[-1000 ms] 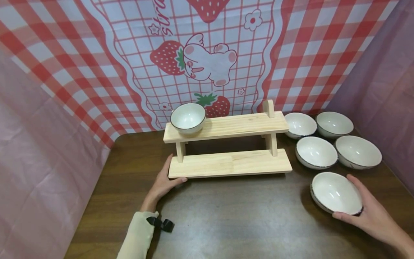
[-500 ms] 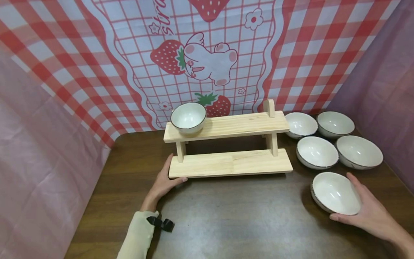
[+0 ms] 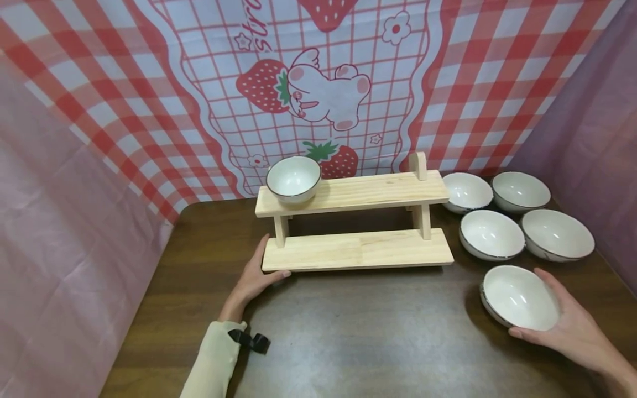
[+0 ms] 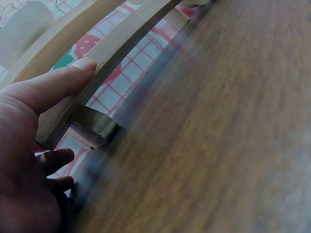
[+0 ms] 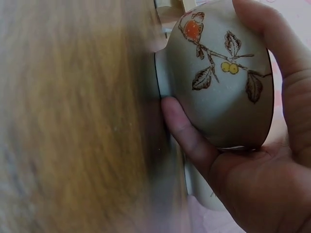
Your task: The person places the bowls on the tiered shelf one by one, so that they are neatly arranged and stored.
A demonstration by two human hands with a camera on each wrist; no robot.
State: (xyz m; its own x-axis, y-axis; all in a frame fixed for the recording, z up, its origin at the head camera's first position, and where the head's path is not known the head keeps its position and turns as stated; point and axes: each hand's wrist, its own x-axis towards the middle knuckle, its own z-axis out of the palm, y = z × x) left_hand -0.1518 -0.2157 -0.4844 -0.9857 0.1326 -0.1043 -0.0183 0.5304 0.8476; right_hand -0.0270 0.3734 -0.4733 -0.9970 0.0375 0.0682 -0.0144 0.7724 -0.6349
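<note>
A two-tier wooden shelf [image 3: 358, 251] stands at the back of the table. My left hand [image 3: 254, 279] grips the left end of its lower board; in the left wrist view the thumb [image 4: 73, 77] lies on the board and the other fingers are partly hidden below it. On the upper board's left end sits a white bowl with a dark rim [image 3: 293, 179]. At the right my right hand [image 3: 572, 320] holds another white bowl [image 3: 520, 298] by its side. In the right wrist view this bowl [image 5: 218, 97] shows painted leaves and fruit; whether its foot touches the table I cannot tell.
Several more white bowls [image 3: 492, 235] stand close together right of the shelf, behind the held one. A red-and-white checked cloth [image 3: 323, 83] hangs behind the table. Pink cloths [image 3: 64, 232] hang at both sides. The brown tabletop [image 3: 348, 331] stretches in front of the shelf.
The head view has shifted slightly, so everything appears a little further right. My right thumb has moved slightly along the held bowl. Both hands keep their holds, and the shelf stays put.
</note>
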